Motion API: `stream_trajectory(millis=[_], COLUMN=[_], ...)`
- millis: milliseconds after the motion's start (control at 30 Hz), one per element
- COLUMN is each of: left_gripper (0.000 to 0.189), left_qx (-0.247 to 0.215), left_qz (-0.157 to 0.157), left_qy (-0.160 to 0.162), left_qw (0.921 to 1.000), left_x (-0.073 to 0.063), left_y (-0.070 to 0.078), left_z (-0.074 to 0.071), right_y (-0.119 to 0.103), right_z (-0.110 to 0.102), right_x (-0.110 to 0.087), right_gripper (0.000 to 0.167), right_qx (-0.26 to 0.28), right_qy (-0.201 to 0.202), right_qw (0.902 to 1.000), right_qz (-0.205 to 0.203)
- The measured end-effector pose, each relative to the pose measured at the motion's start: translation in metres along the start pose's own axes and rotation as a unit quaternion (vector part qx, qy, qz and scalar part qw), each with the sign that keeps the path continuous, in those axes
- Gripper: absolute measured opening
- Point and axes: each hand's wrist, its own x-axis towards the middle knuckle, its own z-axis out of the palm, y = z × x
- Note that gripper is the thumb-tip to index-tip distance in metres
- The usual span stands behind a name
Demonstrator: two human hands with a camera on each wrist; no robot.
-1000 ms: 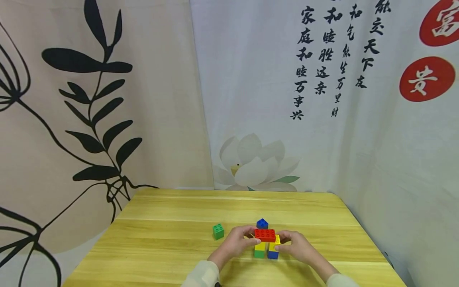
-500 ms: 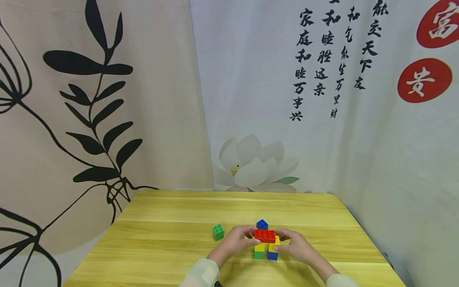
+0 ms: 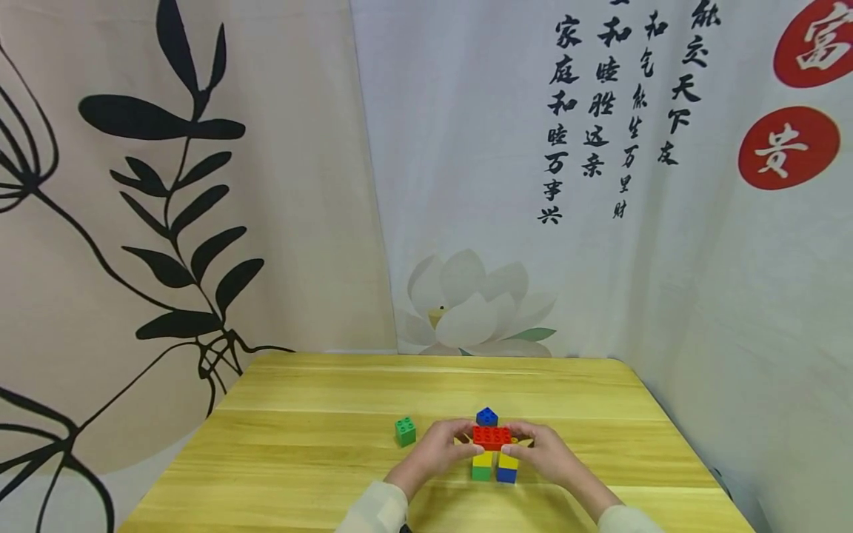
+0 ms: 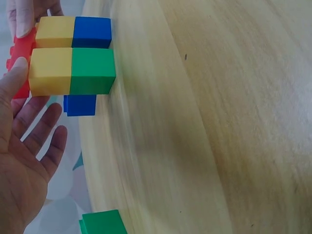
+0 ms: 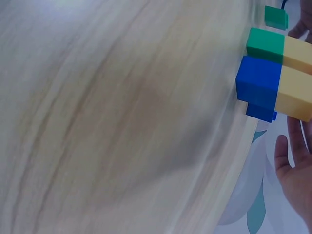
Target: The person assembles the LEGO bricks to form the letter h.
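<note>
A red toy building brick [image 3: 492, 437] bridges the tops of two small stacks. The left stack is a yellow brick [image 4: 50, 71] on a green brick [image 4: 92, 71]; the right one is a yellow brick [image 4: 55, 32] on a blue brick [image 5: 259, 82]. My left hand [image 3: 436, 448] pinches the red brick's left end between thumb and fingers. At its right end my right hand [image 3: 546, 453] grips it likewise, thumb on the near side. In the right wrist view the red brick is out of frame, and only part of that hand shows.
Just behind the stacks sits another blue brick [image 3: 487, 417], its top peaked in the head view. A loose green brick [image 3: 405, 431] lies left of them on the wooden table [image 3: 300, 444]. A printed cloth [image 3: 466, 148] hangs beyond the far edge.
My right hand has shifted left, from the right-hand yellow brick to the red brick's end, its thumb now in front. My left hand stays where it was.
</note>
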Motion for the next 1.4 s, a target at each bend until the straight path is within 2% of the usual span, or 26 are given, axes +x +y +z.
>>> stream_trajectory(millis=[167,300,567,800,1067,1400], left_gripper=[0.019,0.02,0.029,0.033,0.054,0.05], left_qx=[0.003,-0.009,-0.024,-0.019,-0.008,-0.018], left_qz=[0.004,-0.006,-0.019,-0.01,-0.005,0.0], left_qy=[-0.002,-0.004,0.018,0.025,0.013,0.025], left_qw=[1.0,0.9999,0.9994,0.9995,0.9999,0.9995], left_x=[0.0,0.0,-0.001,-0.001,0.0,-0.003], left_y=[0.001,0.001,-0.002,-0.002,-0.004,-0.002], left_z=[-0.001,0.0,0.008,0.01,0.008,0.009], right_y=[-0.001,-0.001,-0.003,-0.006,-0.005,-0.009], right_z=[0.0,0.0,-0.005,-0.009,-0.011,-0.012], right_x=[-0.001,-0.001,0.0,0.002,0.004,0.003], right_gripper=[0.046,0.043,0.036,0.027,0.028,0.027], right_qx=[-0.001,-0.002,-0.033,-0.046,-0.052,-0.059], right_qy=[-0.002,-0.007,-0.021,-0.038,-0.041,-0.047], right_qw=[1.0,1.0,0.999,0.9976,0.9972,0.9966], right_qz=[-0.001,0.0,-0.02,-0.035,-0.035,-0.032])
